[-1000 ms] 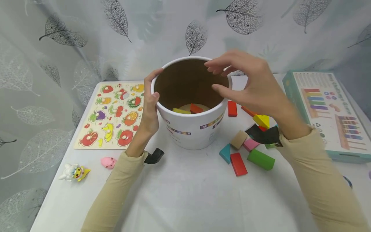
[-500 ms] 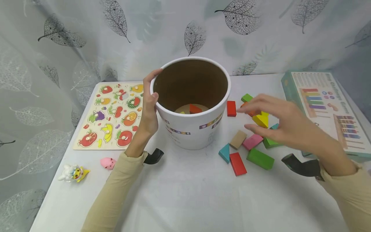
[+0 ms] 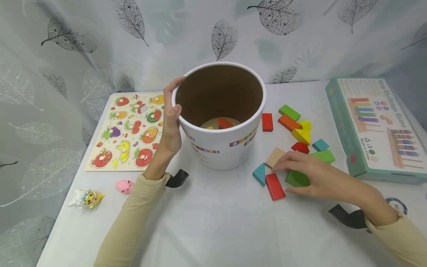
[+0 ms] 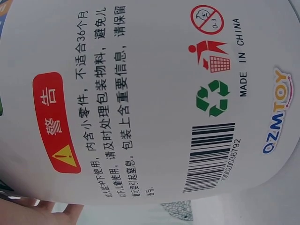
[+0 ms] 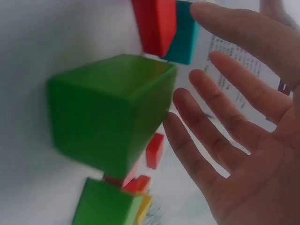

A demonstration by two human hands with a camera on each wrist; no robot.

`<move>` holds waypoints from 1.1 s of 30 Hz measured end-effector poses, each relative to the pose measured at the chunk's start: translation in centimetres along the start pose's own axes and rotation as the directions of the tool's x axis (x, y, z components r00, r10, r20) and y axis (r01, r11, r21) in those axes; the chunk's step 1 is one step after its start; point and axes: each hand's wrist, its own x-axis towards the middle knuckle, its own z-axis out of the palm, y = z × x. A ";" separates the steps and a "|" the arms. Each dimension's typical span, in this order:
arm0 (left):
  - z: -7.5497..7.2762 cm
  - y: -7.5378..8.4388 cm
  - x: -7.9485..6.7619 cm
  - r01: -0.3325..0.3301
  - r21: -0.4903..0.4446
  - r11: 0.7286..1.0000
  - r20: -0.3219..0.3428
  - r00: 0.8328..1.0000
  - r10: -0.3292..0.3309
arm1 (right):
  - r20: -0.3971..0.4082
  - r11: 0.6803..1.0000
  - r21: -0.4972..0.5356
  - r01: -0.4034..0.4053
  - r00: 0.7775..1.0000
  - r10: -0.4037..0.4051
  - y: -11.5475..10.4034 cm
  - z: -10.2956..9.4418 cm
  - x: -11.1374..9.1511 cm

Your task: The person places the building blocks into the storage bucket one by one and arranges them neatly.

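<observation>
My left hand [image 3: 171,128] grips the left rim of a large white bucket [image 3: 221,148], its thumb hooked over the edge. Inside, on the bottom, lie an orange block [image 3: 225,123] and a bit of a yellow block [image 3: 209,128]. My right hand [image 3: 315,171] hovers palm down over a green rectangular block [image 3: 298,178], fingers spread and thumb apart. In the right wrist view the green block lies beside the fingers, with nothing held. Close by are a red block [image 3: 275,187], a teal triangle [image 3: 259,174] and a tan block [image 3: 275,157], partly behind the fingertips.
Several more blocks, among them an orange block [image 3: 288,122] and a yellow triangle [image 3: 301,136], lie right of the bucket. A game box [image 3: 353,148] stands at the far right. On the left are a fruit puzzle board [image 3: 111,148], a pink pig [image 3: 124,186] and a yellow-white figurine [image 3: 85,199].
My right hand has moved from the bucket's opening, right and down, to the green block on the table. My left hand has stayed on the rim.
</observation>
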 end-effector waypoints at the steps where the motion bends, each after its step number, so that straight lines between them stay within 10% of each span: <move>1: 0.0 0.0 0.0 -0.002 0.003 1.000 0.000 1.000 0.002 | 0.006 1.000 -0.028 -0.001 1.000 0.001 0.2 0.1 -0.3; 25: 0.1 0.0 -0.1 -0.013 0.011 1.000 0.002 1.000 0.013 | 0.006 0.979 -0.152 -0.138 0.990 0.140 2.4 -0.4 -3.2; 33: 0.1 0.1 -0.1 -0.024 0.006 1.000 0.008 1.000 0.024 | -0.007 0.980 -0.147 -0.131 0.991 0.131 1.7 -3.2 -2.3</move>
